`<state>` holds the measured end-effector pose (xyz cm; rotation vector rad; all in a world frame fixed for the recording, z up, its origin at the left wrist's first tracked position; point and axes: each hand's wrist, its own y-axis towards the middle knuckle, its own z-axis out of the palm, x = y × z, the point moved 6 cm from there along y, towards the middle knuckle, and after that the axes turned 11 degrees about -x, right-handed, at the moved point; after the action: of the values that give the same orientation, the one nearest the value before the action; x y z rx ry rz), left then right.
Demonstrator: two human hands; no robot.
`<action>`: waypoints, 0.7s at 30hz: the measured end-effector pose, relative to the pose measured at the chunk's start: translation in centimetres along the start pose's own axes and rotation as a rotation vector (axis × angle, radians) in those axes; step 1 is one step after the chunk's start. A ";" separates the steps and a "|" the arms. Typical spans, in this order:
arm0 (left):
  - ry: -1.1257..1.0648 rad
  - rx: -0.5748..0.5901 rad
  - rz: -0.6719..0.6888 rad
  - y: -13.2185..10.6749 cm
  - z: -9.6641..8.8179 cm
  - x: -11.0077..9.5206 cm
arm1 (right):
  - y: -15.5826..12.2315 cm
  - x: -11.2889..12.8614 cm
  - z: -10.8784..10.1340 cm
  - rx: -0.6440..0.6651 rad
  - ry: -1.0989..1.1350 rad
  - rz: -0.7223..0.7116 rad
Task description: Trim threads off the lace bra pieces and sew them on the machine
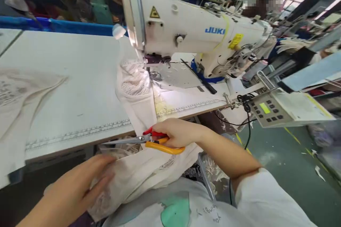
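Note:
My right hand (177,133) is wrapped round the handles of a pair of scissors (165,147), one handle red and one orange. The blades point left along the table's front edge. A cream lace garment (144,170) runs from the sewing machine's needle area down over the edge and across my lap. At lower left, my left hand (85,181) is blurred, with its fingers and thumb closed round a sheer part of this garment. The white JUKI sewing machine (183,21) stands beyond, the garment's lace end lying beside its presser foot.
Another cream lace piece (16,106) lies at the left of the white table (87,78) and hangs over its edge. Black tweezers (199,78) rest by the machine bed. A control panel (271,110) juts out at right, with a black cable (249,131) below.

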<state>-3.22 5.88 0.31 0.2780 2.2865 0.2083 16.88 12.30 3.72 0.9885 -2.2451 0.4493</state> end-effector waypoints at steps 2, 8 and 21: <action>-0.061 0.062 0.044 0.4 0.7 -1.3 | 0.5 0.9 0.3 0.024 0.017 -0.023; -0.313 0.136 -0.123 3.2 3.8 -4.2 | 1.6 2.8 -0.2 0.064 0.075 -0.090; -0.535 0.083 -0.553 3.9 4.6 -2.2 | 2.5 1.6 -1.7 0.015 0.007 -0.077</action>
<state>2.13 9.30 -0.24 -0.2392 1.7561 -0.2232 14.95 14.00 5.93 1.0749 -2.1924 0.4355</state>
